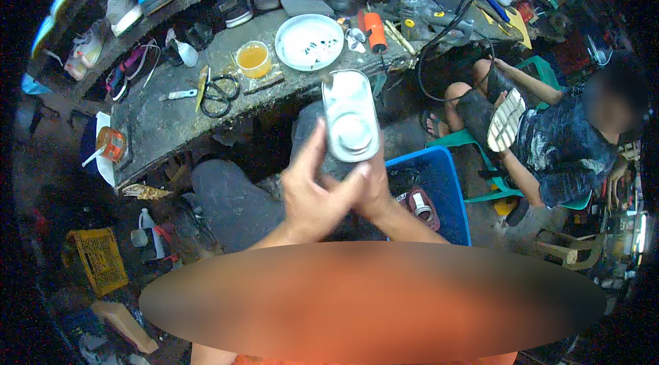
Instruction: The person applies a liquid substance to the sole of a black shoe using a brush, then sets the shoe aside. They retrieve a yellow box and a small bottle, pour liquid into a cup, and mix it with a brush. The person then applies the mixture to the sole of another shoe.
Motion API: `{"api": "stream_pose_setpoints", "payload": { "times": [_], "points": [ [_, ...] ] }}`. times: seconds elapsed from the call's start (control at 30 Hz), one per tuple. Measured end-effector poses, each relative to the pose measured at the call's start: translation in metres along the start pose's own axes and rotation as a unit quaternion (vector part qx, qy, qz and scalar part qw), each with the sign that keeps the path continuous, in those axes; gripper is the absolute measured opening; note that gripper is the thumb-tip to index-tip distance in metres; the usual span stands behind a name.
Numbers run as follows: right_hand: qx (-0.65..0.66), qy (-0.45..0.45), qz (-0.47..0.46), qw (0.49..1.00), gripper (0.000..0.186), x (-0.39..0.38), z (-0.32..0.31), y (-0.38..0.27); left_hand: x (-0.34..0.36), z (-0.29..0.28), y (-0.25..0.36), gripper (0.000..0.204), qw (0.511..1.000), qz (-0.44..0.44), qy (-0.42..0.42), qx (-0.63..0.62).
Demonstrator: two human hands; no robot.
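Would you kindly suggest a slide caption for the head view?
Left hand and right hand hold a silver can near a bench bearing a white plate and a cup of amber liquid.

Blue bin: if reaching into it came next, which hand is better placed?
Probably the right hand: it is nearer the blue bin, while the left hand is farther left. Both are at the silver can, so the right may need freeing first.

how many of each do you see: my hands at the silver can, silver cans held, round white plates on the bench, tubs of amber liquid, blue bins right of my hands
Hands: 2 (left hand, right hand)
Silver can: 1
Round white plate: 1
Tub of amber liquid: 1
Blue bin: 1
Total: 6
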State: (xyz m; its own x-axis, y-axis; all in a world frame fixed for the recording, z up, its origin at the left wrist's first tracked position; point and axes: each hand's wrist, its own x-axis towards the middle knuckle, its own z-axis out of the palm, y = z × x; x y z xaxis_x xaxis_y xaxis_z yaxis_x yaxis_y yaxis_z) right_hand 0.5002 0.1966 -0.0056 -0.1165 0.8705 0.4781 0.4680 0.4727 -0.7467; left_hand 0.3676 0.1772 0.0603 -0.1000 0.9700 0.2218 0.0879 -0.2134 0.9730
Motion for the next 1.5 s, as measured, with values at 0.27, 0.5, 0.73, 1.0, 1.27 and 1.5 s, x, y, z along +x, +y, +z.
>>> {"api": "stream_pose_setpoints", "payload": {
  "times": [0.27, 0.5, 0.73, 1.0, 1.27, 1.5],
  "points": [
    [0.266, 0.064, 0.228, 0.934, 0.093, -0.006, 0.028, 0.035, -0.016, -0.025, -0.015, 0.086, 0.933, 0.112, -0.213, 0.266],
    [0.252, 0.064, 0.111, 0.959, 0.076, 0.012, 0.025, 0.022, 0.085, -0.104, 0.024, 0.044, 0.964, 0.169, -0.074, 0.192],
    [-0.056, -0.047, -0.039, 0.997, 0.082, 0.060, -0.010, -0.011, 0.127, -0.132, 0.057, 0.018, 0.910, 0.251, -0.168, 0.283],
    [-0.047, -0.065, -0.046, 0.996, 0.078, 0.114, -0.016, -0.054, 0.143, -0.157, 0.085, 0.018, 0.871, 0.349, -0.077, 0.336],
    [-0.038, -0.053, -0.062, 0.996, 0.071, 0.176, -0.009, -0.084, 0.168, -0.178, 0.121, 0.028, 0.879, 0.311, 0.022, 0.362],
    [0.003, -0.058, -0.023, 0.998, 0.076, 0.187, 0.008, -0.084, 0.193, -0.184, 0.166, 0.033, 0.943, 0.045, 0.043, 0.328]
  ]
}}
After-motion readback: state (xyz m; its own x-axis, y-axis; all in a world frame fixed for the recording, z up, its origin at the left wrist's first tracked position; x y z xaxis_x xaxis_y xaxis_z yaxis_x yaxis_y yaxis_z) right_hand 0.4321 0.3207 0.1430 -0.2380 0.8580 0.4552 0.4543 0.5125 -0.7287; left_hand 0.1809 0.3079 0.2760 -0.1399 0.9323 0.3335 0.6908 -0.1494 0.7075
